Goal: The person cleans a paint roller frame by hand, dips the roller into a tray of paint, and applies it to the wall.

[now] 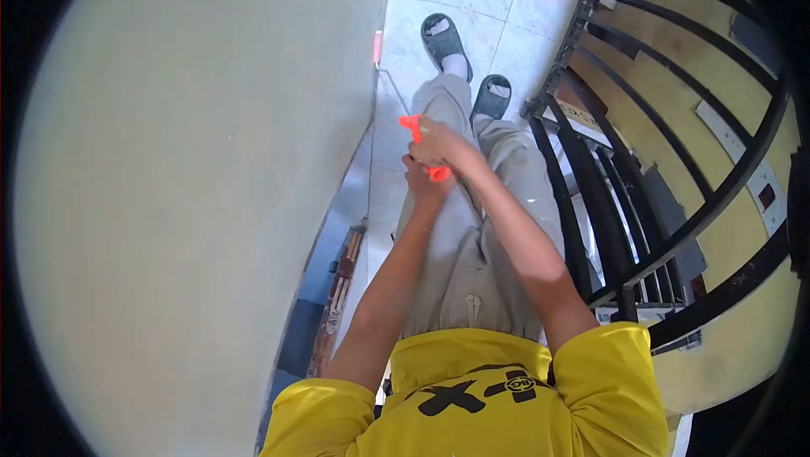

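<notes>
An orange handle (412, 123) of a paint roller is in both my hands, in front of my legs. My right hand (440, 143) is wrapped round its upper part, and my left hand (422, 182) closes beside the handle's lower end, just below the right. A thin metal rod runs from the handle up and left to a small pink-and-white roller head (377, 48), which is at the edge of the pale wall (194, 162). My fingers partly hide the handle.
Black metal railings (704, 195) curve along the right side. My feet in dark slippers (445, 42) stand on light floor tiles (527, 56). At the lower left, a brown wooden piece (337, 297) lies beyond the wall's edge.
</notes>
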A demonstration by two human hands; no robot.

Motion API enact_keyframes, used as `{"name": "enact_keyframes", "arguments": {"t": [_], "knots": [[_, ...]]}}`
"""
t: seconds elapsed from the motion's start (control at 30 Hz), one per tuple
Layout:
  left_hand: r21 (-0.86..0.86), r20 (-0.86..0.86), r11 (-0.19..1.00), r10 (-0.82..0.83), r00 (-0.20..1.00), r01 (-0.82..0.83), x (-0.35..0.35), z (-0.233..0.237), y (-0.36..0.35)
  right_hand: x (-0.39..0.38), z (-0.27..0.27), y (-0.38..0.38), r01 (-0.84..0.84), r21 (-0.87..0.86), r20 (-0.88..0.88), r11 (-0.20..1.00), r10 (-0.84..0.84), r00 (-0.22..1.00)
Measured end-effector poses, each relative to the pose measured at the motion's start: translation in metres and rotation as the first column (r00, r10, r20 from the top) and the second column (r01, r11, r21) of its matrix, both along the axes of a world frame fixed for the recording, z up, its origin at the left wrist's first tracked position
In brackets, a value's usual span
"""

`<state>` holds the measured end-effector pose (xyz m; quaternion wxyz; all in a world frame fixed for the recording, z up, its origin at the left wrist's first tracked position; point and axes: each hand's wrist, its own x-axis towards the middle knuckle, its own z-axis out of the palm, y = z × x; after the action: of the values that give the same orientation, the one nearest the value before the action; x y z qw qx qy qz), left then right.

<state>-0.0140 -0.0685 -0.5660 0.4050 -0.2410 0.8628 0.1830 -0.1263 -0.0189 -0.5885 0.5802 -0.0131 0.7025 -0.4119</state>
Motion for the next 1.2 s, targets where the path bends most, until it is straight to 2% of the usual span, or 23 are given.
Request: {"name": "enact_keyframes", "arguments": {"t": [0.07,0.13,0.17,0.27,0.37,0.47,0.53,0.57,0.6,0.67,0.73,0.77,0.8,0.83,0.87,0.9,0.97,1.07,1.13,1.2], "knots": [[-0.093,0.098,0.995,-0.029,0.995,0.038,0.009,0.026,0.023,0.008,-0.025,0.003,-0.035,0.011,-0.027,0.999,0.036,0.999],[-0.153,0.098,0.984,-0.077,0.992,0.092,0.001,0.041,0.031,-0.004,-0.024,0.005,0.095,-0.019,0.21,0.995,-0.089,0.974],[-0.126,0.094,0.991,-0.029,0.995,0.041,0.001,0.049,0.03,-0.006,-0.018,0.005,0.158,-0.021,0.34,0.987,-0.142,0.93],[-0.095,0.151,0.989,-0.095,0.984,0.11,0.038,0.044,0.029,0.033,0.03,0.016,0.108,-0.091,0.03,0.99,-0.106,0.994],[-0.146,0.177,0.966,-0.188,0.966,0.214,0.078,0.031,0.04,0.057,0.003,0.012,0.126,-0.078,0.072,0.989,-0.12,0.99],[-0.109,0.237,0.973,-0.173,0.956,0.204,0.075,0.037,0.045,0.045,-0.031,-0.006,0.061,0.014,0.342,0.998,-0.062,0.938],[-0.108,0.05,0.97,-0.214,0.976,0.218,0.099,0.02,0.034,0.072,0.0,-0.011,-0.011,-0.004,0.12,1.0,0.012,0.993],[-0.097,0.022,0.969,-0.226,0.974,0.227,0.105,0.021,0.036,0.088,0.016,-0.007,-0.047,0.006,0.018,0.999,0.047,0.999],[-0.086,-0.007,0.968,-0.239,0.971,0.237,0.111,0.022,0.038,0.103,-0.003,-0.009,0.013,-0.03,-0.035,0.999,-0.014,0.999],[-0.075,0.048,0.964,-0.252,0.967,0.255,0.105,0.034,0.044,0.144,-0.058,-0.015,0.121,-0.115,-0.136,0.986,-0.136,0.981],[-0.17,0.098,0.948,-0.254,0.962,0.268,0.111,0.031,0.049,0.099,-0.028,-0.01,0.046,-0.069,0.216,0.997,-0.03,0.976],[-0.188,0.022,0.949,-0.255,0.967,0.254,0.111,0.027,0.044,0.076,-0.017,-0.014,0.01,-0.06,0.377,0.998,0.013,0.926],[-0.205,-0.054,0.949,-0.257,0.965,0.241,0.111,0.022,0.039,0.082,-0.01,-0.016,0.003,-0.072,0.269,0.997,0.017,0.963],[-0.172,-0.217,0.963,-0.241,0.946,0.206,0.116,0.022,0.036,0.099,0.004,-0.014,-0.005,-0.078,0.165,0.997,0.018,0.986],[-0.173,-0.231,0.962,-0.25,0.94,0.213,0.117,0.024,0.038,0.113,0.012,-0.01,-0.012,-0.079,0.062,0.997,0.017,0.998],[-0.174,-0.245,0.96,-0.259,0.934,0.22,0.113,0.029,0.039,0.118,-0.005,-0.009,0.013,-0.098,0.048,0.995,-0.008,0.999],[-0.24,0.025,0.917,-0.323,0.946,0.319,0.103,0.037,0.047,0.114,-0.028,-0.003,0.058,-0.133,0.026,0.989,-0.055,0.998],[-0.249,0.035,0.926,-0.285,0.958,0.285,0.108,0.028,0.041,0.094,-0.026,-0.018,0.011,-0.007,0.162,1.0,-0.01,0.987],[-0.225,0.068,0.941,-0.244,0.967,0.253,0.109,0.038,0.038,0.085,0.004,-0.012,0.042,-0.037,0.186,0.998,-0.035,0.982],[-0.181,0.073,0.957,-0.215,0.974,0.225,0.095,0.038,0.043,0.069,-0.006,-0.005,0.105,-0.028,0.227,0.994,-0.096,0.969]]}}
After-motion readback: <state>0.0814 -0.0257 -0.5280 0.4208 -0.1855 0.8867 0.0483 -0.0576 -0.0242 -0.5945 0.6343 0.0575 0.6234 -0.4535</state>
